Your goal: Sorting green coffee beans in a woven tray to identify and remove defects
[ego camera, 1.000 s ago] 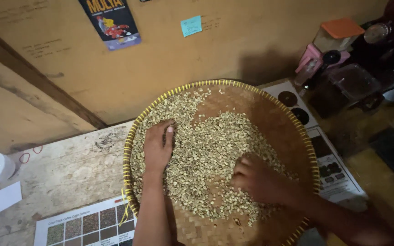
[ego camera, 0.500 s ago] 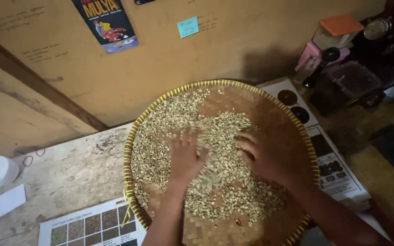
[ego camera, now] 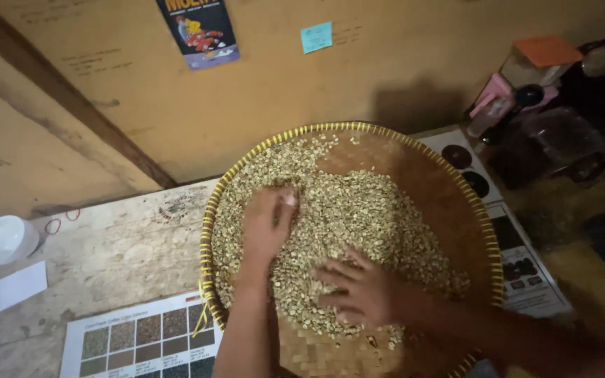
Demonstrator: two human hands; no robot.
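**Two hands in a tray of pale beans, edges of the scene lost to shadow**

A round woven tray with a yellow-bound rim fills the middle of the view, resting on a worn wooden table. A bed of pale green beans covers the tray from about 9 o'clock through its centre, while bare weave shows from 1 to 4 o'clock.

The left hand lies palm down on the beans toward 9 o'clock of the tray, fingers loosely curled and partly blurred; whether any beans are pinched under it cannot be told. The right hand sits near 6 o'clock, fingers spread flat over the beans, gripping nothing visible; its forearm fades into darkness at the lower right.

The tray's near rim is cut off by the frame's bottom edge. A printed colour chart lies at 7 o'clock, partly cropped. A white bowl and a white paper slip sit at 9 o'clock. At 2 o'clock, dim containers crowd together, too dark to identify. More printed sheets are partly tucked beneath the tray at 3 o'clock.
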